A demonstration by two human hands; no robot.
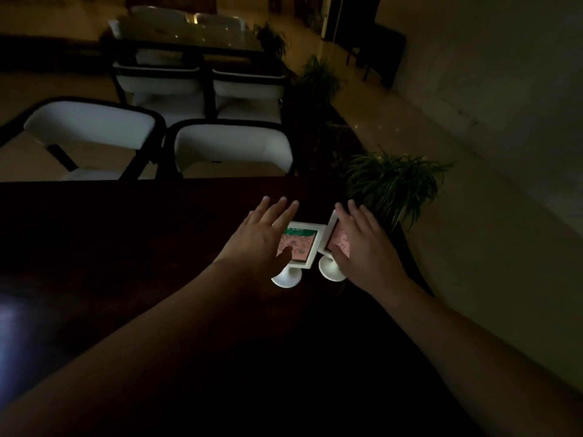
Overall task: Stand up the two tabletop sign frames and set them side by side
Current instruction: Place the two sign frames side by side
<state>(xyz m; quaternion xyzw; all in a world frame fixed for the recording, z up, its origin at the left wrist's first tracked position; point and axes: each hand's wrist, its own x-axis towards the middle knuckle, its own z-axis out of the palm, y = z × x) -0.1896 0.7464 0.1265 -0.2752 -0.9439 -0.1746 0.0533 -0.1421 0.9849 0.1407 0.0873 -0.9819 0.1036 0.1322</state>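
- The dark wooden table [157, 247] is my landmark; both sign frames sit near its far right corner, close to the edge where the leafy potted plant [394, 181] stands just beyond.
- My left hand [262, 238] reaches over the left sign frame [303, 244], fingers spread flat and apart, with the thumb lying across the lower part of its pink-and-green picture.
- That frame is white-bordered, its face tipped up towards me, and its round white base [285, 279] shows just under my hand, nearer to me on the table.
- My right hand [362, 247] lies open over the right sign frame [334, 238], fingers splayed, covering most of its pink face; I can't tell whether the palm presses on it or only hovers.
- The right frame's round white base [328, 272] pokes out beside my thumb.
- The two frames are side by side, their inner edges touching or very nearly so, angled slightly towards each other.
- Neither hand is closed around anything.
- Across the table's far edge stand two white-cushioned chairs [233, 146] with dark frames.
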